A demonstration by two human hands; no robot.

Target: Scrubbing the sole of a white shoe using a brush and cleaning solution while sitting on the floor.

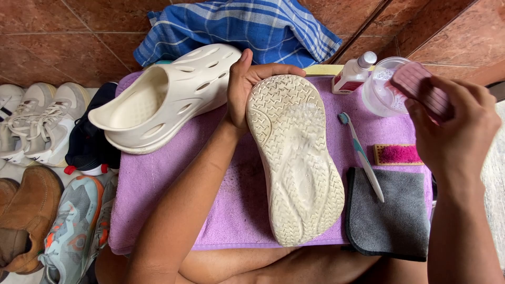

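Note:
My left hand [251, 84] grips the toe end of a cream foam shoe [294, 158] turned sole up on a purple towel [158, 184]; wet foam streaks the sole's middle. My right hand [455, 126] holds a pink brush [418, 87] over a clear plastic bowl [381, 94] at the towel's far right. The second cream shoe [163, 100] lies on its side at the towel's far left, its opening facing me.
On the towel lie a teal and white toothbrush [363, 158], a small pink brush with a wooden back [397, 154], a grey cloth [392, 215] and a white bottle [353, 74]. Several sneakers [47, 158] crowd the left. A blue checked cloth [242, 26] lies beyond.

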